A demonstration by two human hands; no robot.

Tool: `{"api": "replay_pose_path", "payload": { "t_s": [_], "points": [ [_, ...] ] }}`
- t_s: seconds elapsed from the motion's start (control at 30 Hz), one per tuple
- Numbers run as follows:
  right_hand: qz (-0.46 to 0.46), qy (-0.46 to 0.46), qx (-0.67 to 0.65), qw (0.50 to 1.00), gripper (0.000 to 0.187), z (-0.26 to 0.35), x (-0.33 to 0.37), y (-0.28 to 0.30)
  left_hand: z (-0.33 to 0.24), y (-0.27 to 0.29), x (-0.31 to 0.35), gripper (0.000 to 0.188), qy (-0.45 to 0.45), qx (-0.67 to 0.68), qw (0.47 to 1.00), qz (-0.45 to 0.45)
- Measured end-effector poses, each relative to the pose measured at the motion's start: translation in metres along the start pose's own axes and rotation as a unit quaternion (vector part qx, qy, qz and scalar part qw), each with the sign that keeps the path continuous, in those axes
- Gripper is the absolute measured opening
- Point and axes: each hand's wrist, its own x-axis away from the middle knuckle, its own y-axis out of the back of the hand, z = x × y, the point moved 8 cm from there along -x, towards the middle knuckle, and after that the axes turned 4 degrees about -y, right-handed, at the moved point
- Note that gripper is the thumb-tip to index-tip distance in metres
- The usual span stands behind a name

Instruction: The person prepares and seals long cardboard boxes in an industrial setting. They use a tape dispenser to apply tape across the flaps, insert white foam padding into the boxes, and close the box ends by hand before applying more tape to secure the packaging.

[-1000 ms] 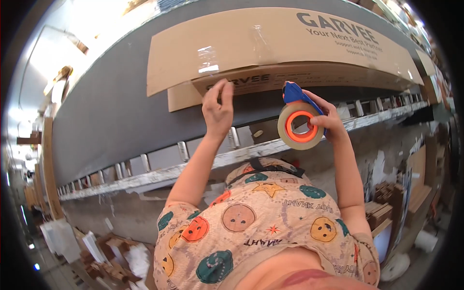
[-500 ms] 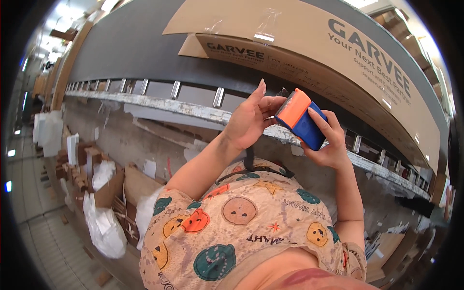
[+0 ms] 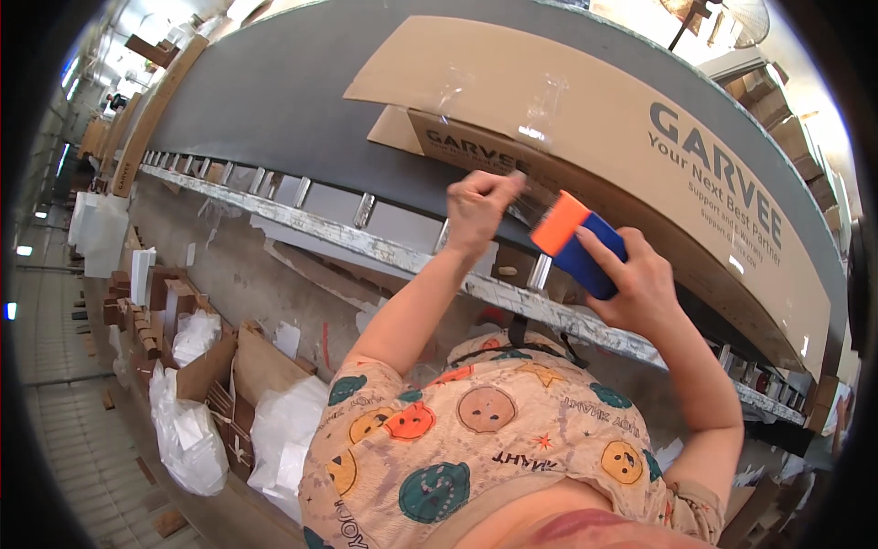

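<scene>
My right hand (image 3: 640,288) is wrapped round a blue and orange hand-held tape dispenser (image 3: 593,256), its toothed edge turned toward my left hand. My left hand (image 3: 480,206) is closed in a pinch just left of the dispenser. A thin strip of clear tape (image 3: 526,203) shows between those fingers and the toothed edge. Right behind both hands lies a long brown cardboard box (image 3: 585,101) with dark printing. Its long upper flap side carries pieces of clear tape, and a small flap (image 3: 391,134) sticks out at its left end.
The box rests on a dark conveyor belt (image 3: 274,91) edged by a worn metal rail with rollers (image 3: 364,210). Cartons and white plastic bags (image 3: 187,439) stand on the floor at left. Stacked cardboard (image 3: 773,105) and a fan (image 3: 739,20) are at far right.
My left hand has gone from spread fingers at the dispenser's edge to a pinch slightly away from it, drawing out tape. The view has shifted, with the box lying further right.
</scene>
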Motion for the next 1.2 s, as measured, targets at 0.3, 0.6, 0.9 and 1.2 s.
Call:
{"api": "replay_pose_path", "payload": {
  "t_s": [0.3,0.6,0.9,1.2],
  "points": [
    [0.066,-0.005,0.099,0.993,0.058,0.030,-0.138,-0.021,0.014,0.113,-0.124,0.020,-0.225,-0.330,0.854,-0.334],
    [0.249,-0.012,0.196,0.948,0.036,0.054,-0.188,-0.076,0.061,0.171,-0.130,0.074,0.008,-0.165,0.895,-0.414],
    [0.259,-0.109,0.010,0.960,0.029,0.034,-0.213,-0.091,0.111,0.062,-0.174,0.075,-0.101,-0.521,0.840,-0.110],
    [0.246,-0.017,0.021,0.969,0.029,-0.009,-0.109,-0.044,0.099,0.147,-0.216,0.084,0.073,-0.208,0.938,-0.268]
  ]
}}
